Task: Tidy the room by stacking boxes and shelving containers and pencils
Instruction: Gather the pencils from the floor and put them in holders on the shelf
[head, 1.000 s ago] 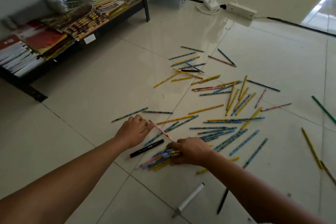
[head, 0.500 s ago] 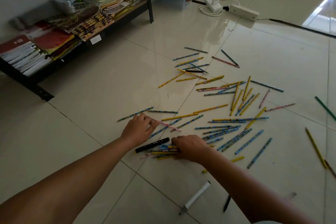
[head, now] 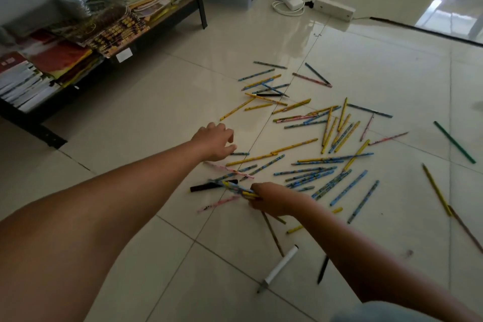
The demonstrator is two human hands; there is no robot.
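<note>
The right hand (head: 271,200) is curled around a small bundle of pencils (head: 236,188), which sticks out to its left just above the tiled floor (head: 130,117), touching the black marker (head: 209,186). The left hand (head: 213,144) is stretched out beyond the black marker with its fingers loosely bent and holds nothing, just beside a short blue pencil (head: 240,154). Many scattered pencils (head: 326,138) lie to the right of and beyond the black marker, and the low shelf (head: 52,110) with books stands far to its left.
</note>
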